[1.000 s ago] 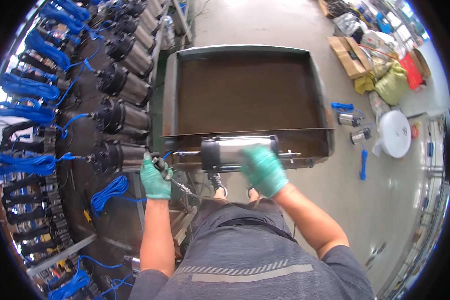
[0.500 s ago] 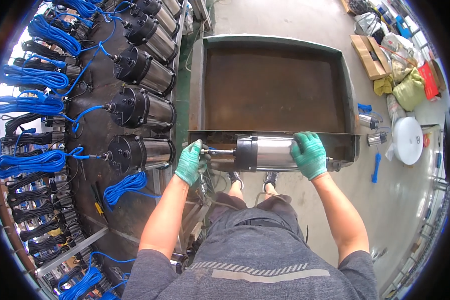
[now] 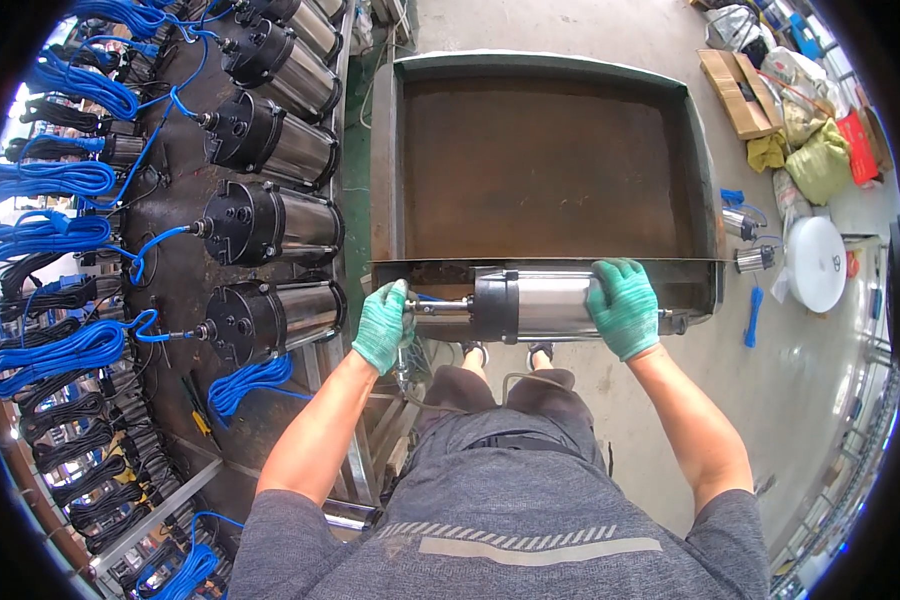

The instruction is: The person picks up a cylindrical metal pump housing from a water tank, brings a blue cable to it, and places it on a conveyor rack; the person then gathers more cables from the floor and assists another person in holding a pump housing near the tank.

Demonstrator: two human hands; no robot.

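A cylindrical pump motor (image 3: pixel 542 304) with a bright steel body and a black end cap lies on its side across the near end of a metal trough. My right hand (image 3: pixel 625 309), in a green glove, grips the steel body from its right part, fingers over the top. At the capped end, my left hand (image 3: pixel 381 327), gloved the same, is closed around a metal fitting (image 3: pixel 403 368) with a hose hanging below it. A thin metal rod (image 3: pixel 442 306) runs between that hand and the black cap. The left fingers partly hide how the fitting meets the rod.
Beyond the motor stretches the rusty trough (image 3: pixel 550 170). A bench (image 3: pixel 175 400) on my left bears a row of similar motors (image 3: pixel 270 320) with blue cable coils (image 3: pixel 60 345). To the right are a white round disc (image 3: pixel 815 272), a cardboard box (image 3: pixel 740 95) and sacks (image 3: pixel 820 170).
The view has shifted slightly, so the bench motors appear a little farther left. Both hands keep their grips, and the pump motor stays in nearly the same place.
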